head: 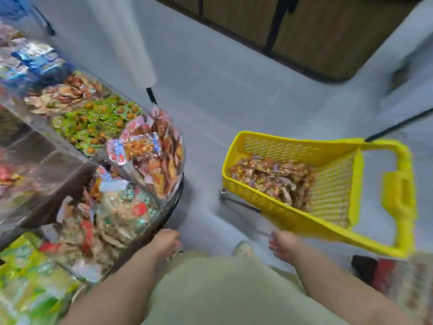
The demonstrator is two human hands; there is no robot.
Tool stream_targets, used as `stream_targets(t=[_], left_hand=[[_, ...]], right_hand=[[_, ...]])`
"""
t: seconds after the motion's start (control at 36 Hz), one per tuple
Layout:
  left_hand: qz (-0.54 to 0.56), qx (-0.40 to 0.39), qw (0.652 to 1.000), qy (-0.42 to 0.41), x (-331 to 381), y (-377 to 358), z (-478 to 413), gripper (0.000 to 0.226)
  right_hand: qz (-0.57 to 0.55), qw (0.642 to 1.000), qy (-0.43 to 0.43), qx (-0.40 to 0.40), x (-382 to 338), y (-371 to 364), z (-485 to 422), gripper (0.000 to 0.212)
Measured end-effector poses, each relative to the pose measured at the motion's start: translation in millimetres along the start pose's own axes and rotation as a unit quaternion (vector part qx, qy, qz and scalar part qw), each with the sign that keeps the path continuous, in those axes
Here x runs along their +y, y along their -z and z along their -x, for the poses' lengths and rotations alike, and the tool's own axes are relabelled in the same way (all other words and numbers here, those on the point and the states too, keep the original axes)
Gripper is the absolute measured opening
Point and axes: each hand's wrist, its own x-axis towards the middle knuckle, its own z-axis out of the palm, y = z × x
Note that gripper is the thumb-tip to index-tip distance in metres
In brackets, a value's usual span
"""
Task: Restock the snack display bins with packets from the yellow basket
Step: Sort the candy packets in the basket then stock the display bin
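A yellow plastic basket (pixel 276 146) stands on the grey floor at the right, with a heap of small shiny snack packets (pixel 274 178) in its left half. At the left, clear curved display bins (pixel 150 151) hold mixed packets in several compartments, one green (pixel 93 123). My left hand (pixel 166 242) hangs low beside the lower bin's dark rim, fingers loosely curled, holding nothing. My right hand (pixel 282 243) hangs just below the basket's near wall, also without anything in it. The whole view is motion-blurred.
A lower bin (pixel 105 221) with red and brown packets sits below the upper ones. Green packets (pixel 28 285) fill the bottom left. Brown wooden panelling (pixel 328 34) runs along the far side. A red and patterned object (pixel 398 280) lies at the bottom right.
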Motion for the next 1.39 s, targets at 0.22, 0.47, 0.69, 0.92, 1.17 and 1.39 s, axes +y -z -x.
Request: stream_targets(t=[0.22, 0.47, 0.69, 0.92, 1.17, 1.39], left_hand=[[-0.066, -0.025, 0.997, -0.021, 66, -86, 3, 0.018], [-0.250, -0.069, 0.961, -0.099, 136, -132, -12, 0.016], [-0.194, -0.089, 0.975, -0.057, 213, -135, -59, 0.016], [-0.225, -0.059, 0.971, -0.060, 295, -116, -118, 0.016], [-0.326, -0.007, 0.939, -0.113, 343, -139, -172, 0.052], [-0.301, 0.009, 0.944, -0.136, 330, -180, -225, 0.036]], right_hand=[[-0.057, 0.998, 0.020, 0.020, -7, 76, -15, 0.016], [-0.119, 0.991, 0.039, 0.040, -37, 108, -23, 0.015], [-0.167, 0.985, 0.007, 0.047, -81, 117, -48, 0.011], [-0.124, 0.990, -0.019, 0.058, -141, 108, -87, 0.010], [-0.099, 0.993, -0.062, 0.013, -183, 68, -124, 0.039], [-0.042, 0.989, -0.107, 0.096, -155, 50, -195, 0.029]])
